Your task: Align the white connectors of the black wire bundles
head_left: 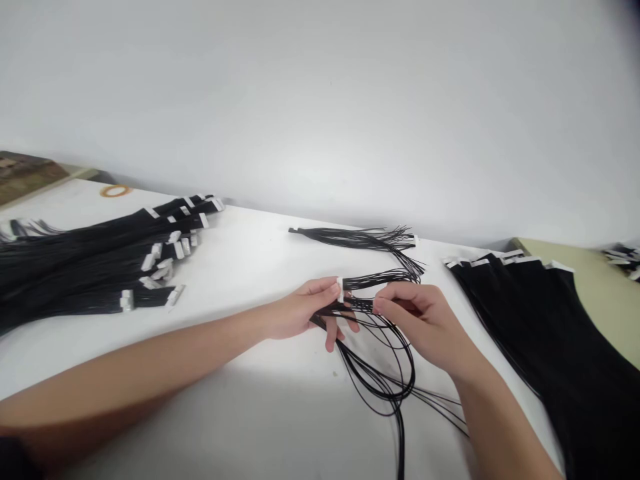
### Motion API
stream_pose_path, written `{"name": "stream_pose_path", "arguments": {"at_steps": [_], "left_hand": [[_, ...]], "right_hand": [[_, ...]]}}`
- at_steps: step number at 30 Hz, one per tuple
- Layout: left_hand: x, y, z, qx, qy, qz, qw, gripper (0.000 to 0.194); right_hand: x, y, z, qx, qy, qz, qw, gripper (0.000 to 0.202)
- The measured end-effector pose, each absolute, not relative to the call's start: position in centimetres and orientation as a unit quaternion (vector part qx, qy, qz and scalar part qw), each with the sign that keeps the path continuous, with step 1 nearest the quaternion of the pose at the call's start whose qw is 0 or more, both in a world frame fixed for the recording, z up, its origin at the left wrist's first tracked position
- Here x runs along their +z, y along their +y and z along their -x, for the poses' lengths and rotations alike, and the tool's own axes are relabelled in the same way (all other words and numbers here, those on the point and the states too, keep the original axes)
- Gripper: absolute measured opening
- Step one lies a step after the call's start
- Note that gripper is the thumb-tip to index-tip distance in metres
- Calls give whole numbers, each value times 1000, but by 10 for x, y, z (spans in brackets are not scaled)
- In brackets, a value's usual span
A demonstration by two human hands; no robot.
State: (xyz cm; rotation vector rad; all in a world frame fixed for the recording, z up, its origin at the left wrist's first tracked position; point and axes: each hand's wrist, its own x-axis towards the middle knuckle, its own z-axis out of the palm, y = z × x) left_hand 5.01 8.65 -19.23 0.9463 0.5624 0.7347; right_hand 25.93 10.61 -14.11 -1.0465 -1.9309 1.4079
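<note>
A white connector (pixel 341 289) with black wires (pixel 380 279) running out of it sits between the thumb and fingers of my left hand (pixel 305 307). More black wires loop below that hand and hang toward the table's front. My right hand (pixel 420 320), thumb and index finger pinched, holds some black wires just right of the connector. The ends of the pinched wires are too small to make out. Beyond both hands, another black wire bundle (pixel 345 237) lies on the white table (pixel 240 373), with a small connector at its left end.
On the left lies a large pile of black wire harnesses (pixel 100 260) with white connectors. Wide black harnesses (pixel 540 320) hang over the right side, partly on a pale green surface (pixel 590 293). A tape ring (pixel 116 191) rests at the back left, before a white wall (pixel 320 100).
</note>
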Motion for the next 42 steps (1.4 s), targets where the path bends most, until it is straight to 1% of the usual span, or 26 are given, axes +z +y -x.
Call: {"name": "stream_pose_path", "arguments": {"at_steps": [4, 10, 20, 22, 25, 28, 30, 32, 37, 40, 42], "left_hand": [[-191, 87, -50, 332, 255, -445, 792, 29], [-192, 87, -50, 327, 250, -450, 793, 31], [-191, 86, -50, 330, 244, -450, 793, 33], [-191, 86, -50, 331, 245, -445, 795, 32], [-191, 86, -50, 337, 245, -432, 800, 29], [-191, 86, -50, 339, 242, -426, 803, 30], [-192, 86, -50, 340, 244, -430, 800, 31], [-192, 86, -50, 341, 251, -433, 796, 30], [-189, 86, -51, 346, 274, -435, 785, 27], [-188, 85, -51, 346, 281, -436, 782, 27], [-189, 85, -51, 345, 284, -434, 782, 27]], "right_hand": [[-141, 108, -257, 560, -687, 384, 256, 24], [-141, 109, -256, 581, -672, 385, 250, 26], [-142, 108, -253, 553, -671, 424, 254, 27], [-142, 105, -251, 521, -679, 443, 268, 27], [-144, 99, -248, 413, -721, 464, 307, 26], [-149, 95, -247, 267, -792, 427, 343, 21], [-153, 93, -247, 199, -827, 389, 353, 18], [-154, 92, -248, 171, -845, 369, 347, 18], [-151, 92, -249, 159, -858, 376, 313, 20], [-151, 92, -249, 154, -865, 364, 310, 20], [-152, 93, -249, 129, -870, 358, 313, 18]]}}
